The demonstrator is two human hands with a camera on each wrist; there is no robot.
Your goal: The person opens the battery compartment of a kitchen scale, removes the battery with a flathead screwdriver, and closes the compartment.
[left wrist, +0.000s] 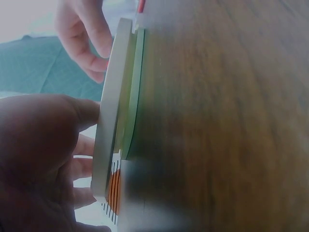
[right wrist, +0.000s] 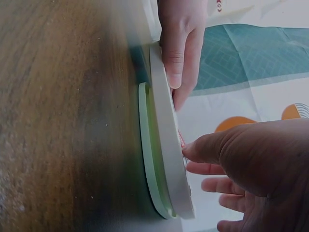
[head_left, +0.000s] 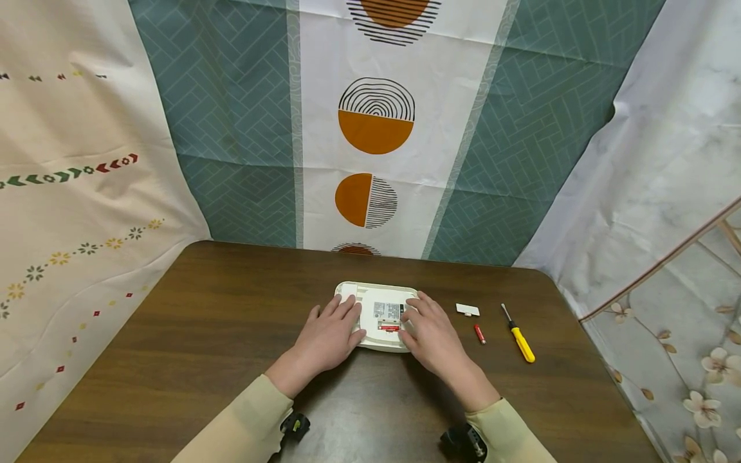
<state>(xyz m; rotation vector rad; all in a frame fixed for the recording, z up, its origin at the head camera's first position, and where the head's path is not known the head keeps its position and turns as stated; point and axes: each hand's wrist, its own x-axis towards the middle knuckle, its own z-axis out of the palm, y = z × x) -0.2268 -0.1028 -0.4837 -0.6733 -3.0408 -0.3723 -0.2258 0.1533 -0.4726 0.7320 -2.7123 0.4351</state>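
Note:
A flat white device [head_left: 368, 308], rounded at the corners, lies on the table with a printed label and an open battery compartment facing up. One red battery [head_left: 389, 328] sits in the compartment. My left hand [head_left: 330, 334] rests on the device's left end, fingers extended over it and thumb near the front edge. On the right end lies my right hand [head_left: 431, 334]; its thumb touches the upper face beside the red battery in the right wrist view. Side-on, a pale green layer [right wrist: 150, 154] shows beneath the white body [right wrist: 166, 140].
To the right on the brown wooden table [head_left: 231, 334] lie a small white battery cover [head_left: 467, 310], a loose red battery [head_left: 480, 334] and a yellow-handled screwdriver [head_left: 522, 345]. A patterned curtain [head_left: 382, 193] hangs behind the table's far edge.

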